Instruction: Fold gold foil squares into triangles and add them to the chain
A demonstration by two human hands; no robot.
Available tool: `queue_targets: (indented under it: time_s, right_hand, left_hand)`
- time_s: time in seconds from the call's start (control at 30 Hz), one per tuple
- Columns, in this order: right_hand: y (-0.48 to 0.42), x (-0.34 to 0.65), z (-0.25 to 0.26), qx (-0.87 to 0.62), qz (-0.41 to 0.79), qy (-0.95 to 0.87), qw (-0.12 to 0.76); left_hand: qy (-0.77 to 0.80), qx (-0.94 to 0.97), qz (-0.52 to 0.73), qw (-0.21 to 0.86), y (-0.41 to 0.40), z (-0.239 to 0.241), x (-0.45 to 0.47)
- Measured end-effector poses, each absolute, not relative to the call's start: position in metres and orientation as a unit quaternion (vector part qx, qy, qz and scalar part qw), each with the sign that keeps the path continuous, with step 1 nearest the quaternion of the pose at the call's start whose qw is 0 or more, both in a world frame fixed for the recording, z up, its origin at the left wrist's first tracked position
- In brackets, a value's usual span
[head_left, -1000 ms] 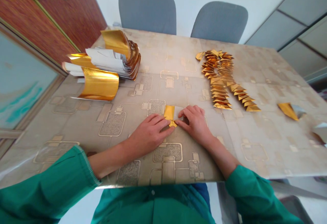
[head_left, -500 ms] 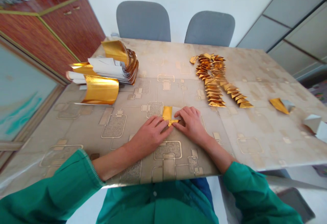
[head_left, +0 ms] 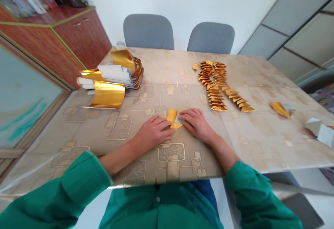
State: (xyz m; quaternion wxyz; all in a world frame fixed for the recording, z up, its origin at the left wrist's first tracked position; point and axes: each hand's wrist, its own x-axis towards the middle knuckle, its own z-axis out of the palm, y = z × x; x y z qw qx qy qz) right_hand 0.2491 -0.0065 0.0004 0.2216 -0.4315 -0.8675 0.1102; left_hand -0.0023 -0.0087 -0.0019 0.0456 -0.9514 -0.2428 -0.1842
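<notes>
A small gold foil paper (head_left: pixel 172 117), partly folded with its white back showing, lies on the patterned table (head_left: pixel 161 93) between my hands. My left hand (head_left: pixel 151 133) rests flat beside it, fingertips pressing its left edge. My right hand (head_left: pixel 195 123) presses down on its right side with curled fingers. Both arms wear green sleeves.
A stack of curled gold and white sheets (head_left: pixel 112 77) sits at the left. Two rows of folded gold pieces (head_left: pixel 217 86) lie at the far right of centre. Loose folded pieces (head_left: pixel 281 109) and a white piece (head_left: pixel 319 129) lie at the right edge. Two grey chairs (head_left: pixel 148 32) stand behind.
My hands stay on the gold paper, with my right hand drawing back slightly so that more of the white back shows. The view has tilted up a little.
</notes>
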Motion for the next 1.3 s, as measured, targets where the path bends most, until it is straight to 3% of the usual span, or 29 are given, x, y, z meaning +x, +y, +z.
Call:
queue_targets:
  time_s: [0.5,0.83,1.3]
  right_hand:
    - [-0.01,0.25,0.006,-0.426,0.082,-0.881,0.19]
    - [-0.01,0.252,0.007,-0.37,0.07,-0.901,0.215]
    - [-0.006,0.254,0.006,-0.351,0.239,-0.87,0.253]
  left_hand:
    - [-0.22,-0.955,-0.16,0.117,0.012,0.005,0.005]
    - [-0.168,-0.964,-0.206,0.026,0.034,0.001,-0.012]
    - [-0.285,-0.919,-0.261,-0.073,0.007,-0.007,0.008]
